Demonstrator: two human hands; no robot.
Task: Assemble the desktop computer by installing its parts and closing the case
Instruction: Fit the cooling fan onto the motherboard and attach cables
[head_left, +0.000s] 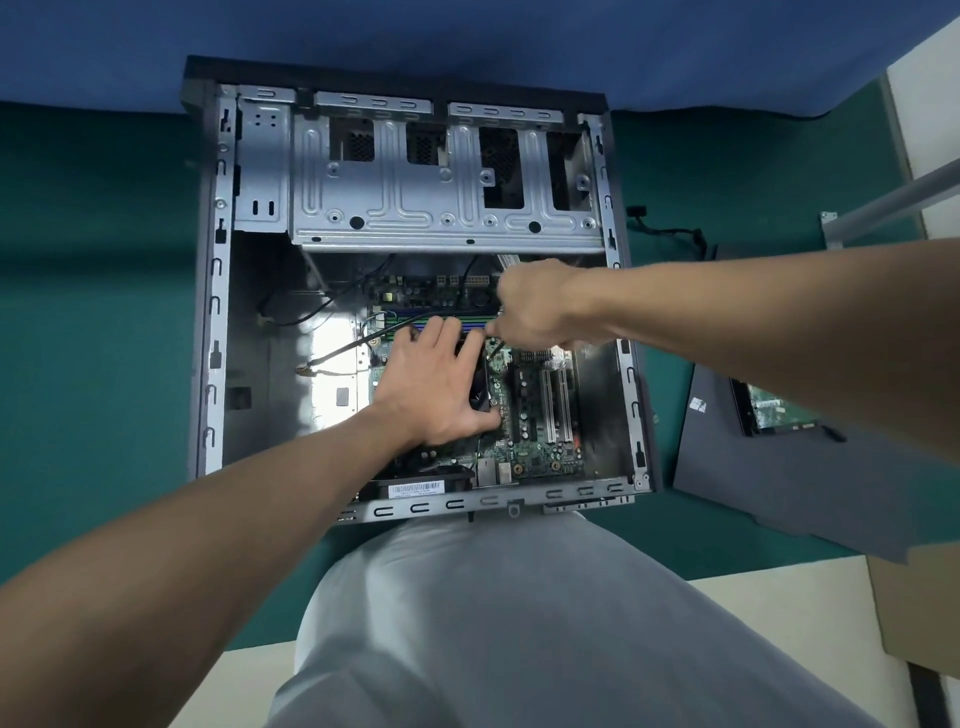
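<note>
Lying open, grey case with green motherboard; left hand flat on fan, right hand pinching thin dark piece.

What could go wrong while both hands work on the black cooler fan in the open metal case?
1. The right hand grips what looks like a thin dark tool at a corner of the black cooler fan; a slip could gouge the green motherboard.
2. The loose black cable runs up to the fingers of the left hand and might get pinched beneath the fan.
</note>
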